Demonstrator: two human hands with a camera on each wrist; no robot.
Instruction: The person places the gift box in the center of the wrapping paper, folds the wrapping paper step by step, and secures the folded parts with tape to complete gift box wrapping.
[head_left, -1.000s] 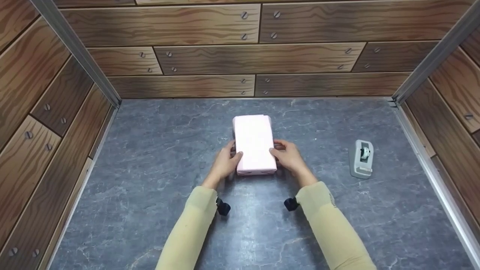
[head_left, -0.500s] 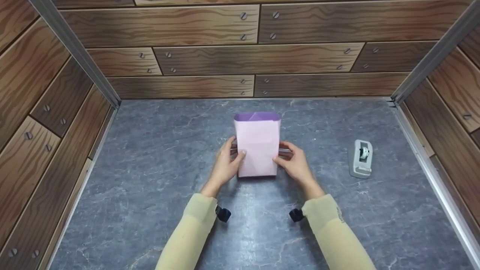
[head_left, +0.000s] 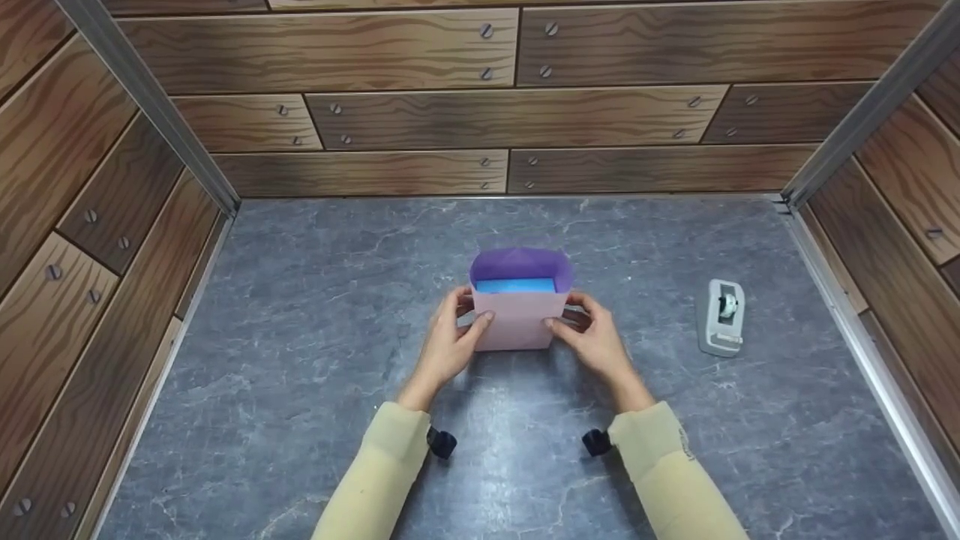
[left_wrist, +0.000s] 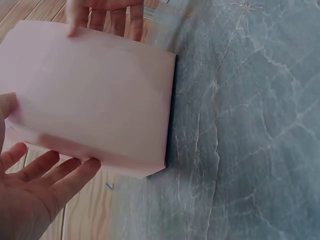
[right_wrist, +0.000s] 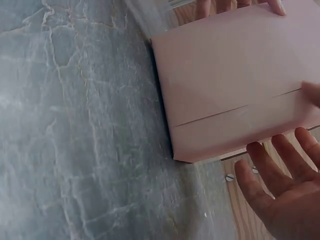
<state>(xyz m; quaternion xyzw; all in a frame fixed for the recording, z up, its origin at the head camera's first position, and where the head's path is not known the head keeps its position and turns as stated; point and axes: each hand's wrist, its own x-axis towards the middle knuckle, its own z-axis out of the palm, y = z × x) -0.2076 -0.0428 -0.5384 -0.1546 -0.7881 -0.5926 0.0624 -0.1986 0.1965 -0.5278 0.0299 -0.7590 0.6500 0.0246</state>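
Upright on the table stands a blue box (head_left: pixel 516 286) inside a sleeve of wrapping paper (head_left: pixel 514 322), pale pink outside and purple within. The paper's top end gapes, and its purple rim rises above the box. My left hand (head_left: pixel 448 345) holds the left side, thumb on the near face and fingers along the side. On the opposite side my right hand (head_left: pixel 596 346) grips likewise, thumb on the near face. A lengthwise paper seam (right_wrist: pixel 212 116) shows in the right wrist view. The left wrist view shows the smooth pink face and the bottom edge close to the tabletop.
A grey tape dispenser (head_left: pixel 723 318) with a roll in it lies to the right on the dark marbled table (head_left: pixel 315 315). Wood-patterned walls (head_left: pixel 420 116) enclose the back and both sides, with metal strips along the corners.
The wrapped box has been tipped from lying flat to upright, so its open purple end and the blue box inside now show. Both hands have turned with it and drawn slightly nearer.
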